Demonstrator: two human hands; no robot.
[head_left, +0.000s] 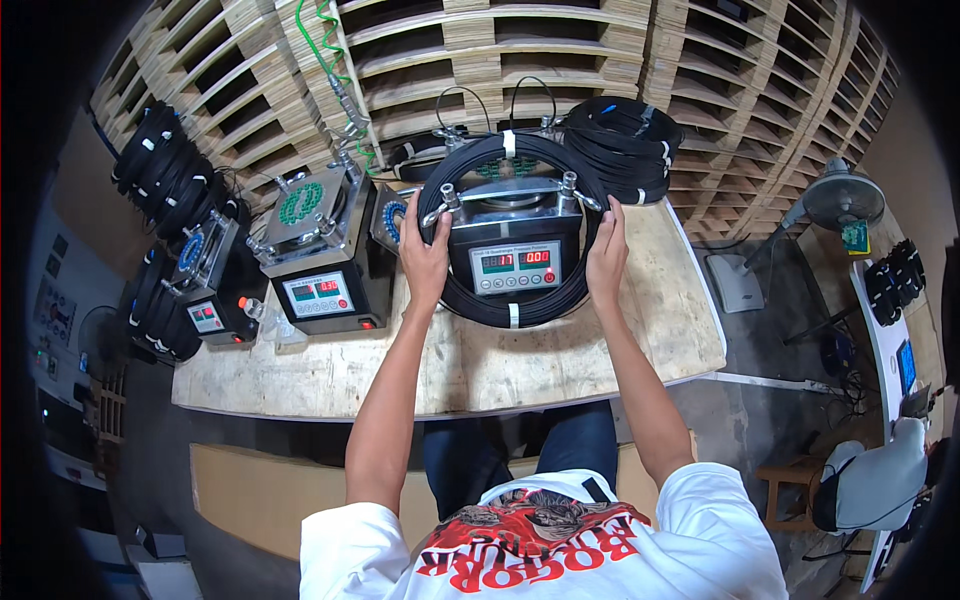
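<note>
In the head view, the left hand point(425, 262) and right hand point(606, 258) are gripping opposite sides of a black cable coil point(552, 309), fingers partly curled; above the bench point(650, 335), it is framing a machine's display panel point(516, 268).

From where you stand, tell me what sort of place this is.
Probably a workshop or small factory: benchtop machines with lit displays stand on a worn wooden workbench, tied black coils of what looks like cable are stacked around, and wooden pallets rise behind.
</note>
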